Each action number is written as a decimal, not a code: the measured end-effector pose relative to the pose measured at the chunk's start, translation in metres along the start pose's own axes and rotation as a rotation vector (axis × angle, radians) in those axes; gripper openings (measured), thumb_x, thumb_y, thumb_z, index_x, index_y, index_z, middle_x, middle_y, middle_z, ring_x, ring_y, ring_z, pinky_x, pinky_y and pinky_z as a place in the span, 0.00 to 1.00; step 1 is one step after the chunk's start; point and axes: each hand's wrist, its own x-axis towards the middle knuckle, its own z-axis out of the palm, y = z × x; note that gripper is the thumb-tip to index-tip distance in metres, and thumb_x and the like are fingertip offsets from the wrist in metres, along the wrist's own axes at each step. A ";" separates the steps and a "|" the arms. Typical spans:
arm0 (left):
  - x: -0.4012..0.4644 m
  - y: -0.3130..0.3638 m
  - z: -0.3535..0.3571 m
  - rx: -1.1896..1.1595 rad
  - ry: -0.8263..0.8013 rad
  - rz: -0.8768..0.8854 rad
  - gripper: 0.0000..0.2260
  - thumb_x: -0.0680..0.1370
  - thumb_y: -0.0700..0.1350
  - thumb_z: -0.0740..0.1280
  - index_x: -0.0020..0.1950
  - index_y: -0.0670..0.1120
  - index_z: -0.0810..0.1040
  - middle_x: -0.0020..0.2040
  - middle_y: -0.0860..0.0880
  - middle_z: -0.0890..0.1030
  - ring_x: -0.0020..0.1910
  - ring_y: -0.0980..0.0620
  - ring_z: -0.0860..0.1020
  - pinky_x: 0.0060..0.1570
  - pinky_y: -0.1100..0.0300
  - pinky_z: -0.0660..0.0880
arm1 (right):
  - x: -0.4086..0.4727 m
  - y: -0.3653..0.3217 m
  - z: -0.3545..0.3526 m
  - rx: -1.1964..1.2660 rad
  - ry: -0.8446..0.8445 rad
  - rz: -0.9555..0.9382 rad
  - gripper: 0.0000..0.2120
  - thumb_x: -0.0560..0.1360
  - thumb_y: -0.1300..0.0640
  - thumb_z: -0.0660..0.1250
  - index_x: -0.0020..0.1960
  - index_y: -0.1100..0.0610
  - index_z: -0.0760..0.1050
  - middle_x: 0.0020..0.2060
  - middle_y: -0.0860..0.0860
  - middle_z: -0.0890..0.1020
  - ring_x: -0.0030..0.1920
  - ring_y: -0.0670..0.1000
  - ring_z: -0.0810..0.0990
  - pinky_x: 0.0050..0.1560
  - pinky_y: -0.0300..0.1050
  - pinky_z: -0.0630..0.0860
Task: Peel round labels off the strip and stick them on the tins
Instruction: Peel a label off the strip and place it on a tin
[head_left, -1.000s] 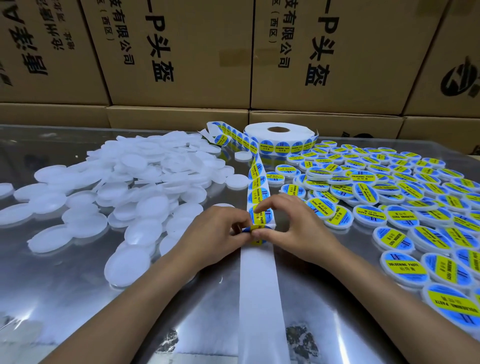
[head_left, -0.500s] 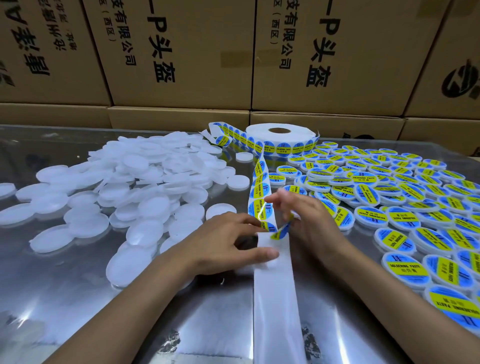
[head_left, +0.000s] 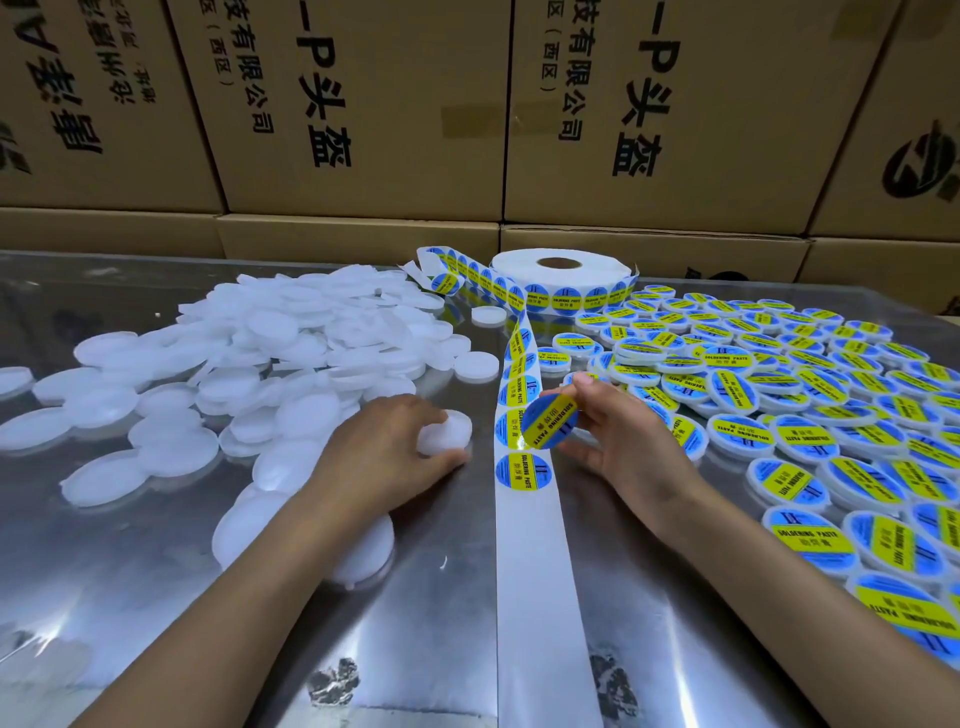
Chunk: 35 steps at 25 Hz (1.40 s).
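Stacked cardboard boxes (head_left: 363, 104) fill the whole background, their tops cut off by the frame and their printing only partly readable. Below them a reflective metal table (head_left: 156, 597) runs out of view on every side. On its left lies a heap of plain white tins (head_left: 291, 353), overlapping too much to count; on its right a spread of labelled tins (head_left: 779, 395) carries blue-and-yellow stickers and runs off the right edge, also beyond counting. At the back stands one label roll (head_left: 561, 275), and from it the strip (head_left: 530, 545) runs toward the camera; three labels show plainly on it between the hands, with more farther back that blur together, while the near part is bare white backing. The left hand (head_left: 384, 457), which half a second ago lay flat on the strip's backing, has moved left and now curls around one white tin (head_left: 447, 428), holding it just left of the strip; the palm hides the tin's lower side. The right hand (head_left: 618, 441) pinches one peeled label (head_left: 549, 421) by its edge, now fully free and raised over the strip, where earlier it was only part lifted.
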 end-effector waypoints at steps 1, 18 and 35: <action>-0.001 -0.001 -0.001 -0.015 -0.010 -0.031 0.17 0.73 0.59 0.66 0.60 0.55 0.78 0.58 0.55 0.79 0.58 0.52 0.75 0.52 0.56 0.73 | -0.001 0.000 0.000 -0.004 -0.012 -0.006 0.06 0.68 0.47 0.69 0.36 0.49 0.81 0.40 0.46 0.83 0.44 0.45 0.81 0.56 0.49 0.73; -0.006 0.037 -0.010 -1.306 -0.284 -0.240 0.12 0.67 0.56 0.68 0.45 0.53 0.86 0.44 0.48 0.85 0.38 0.53 0.84 0.30 0.66 0.76 | -0.004 0.004 0.009 0.074 -0.062 -0.016 0.11 0.60 0.49 0.74 0.39 0.53 0.82 0.48 0.50 0.85 0.50 0.49 0.82 0.58 0.46 0.75; -0.009 0.041 -0.004 -1.345 -0.362 -0.246 0.19 0.67 0.58 0.67 0.52 0.49 0.84 0.46 0.46 0.85 0.40 0.53 0.84 0.30 0.67 0.75 | -0.003 0.009 0.011 -0.035 0.034 -0.114 0.10 0.64 0.51 0.73 0.40 0.56 0.82 0.50 0.48 0.85 0.52 0.47 0.82 0.57 0.45 0.75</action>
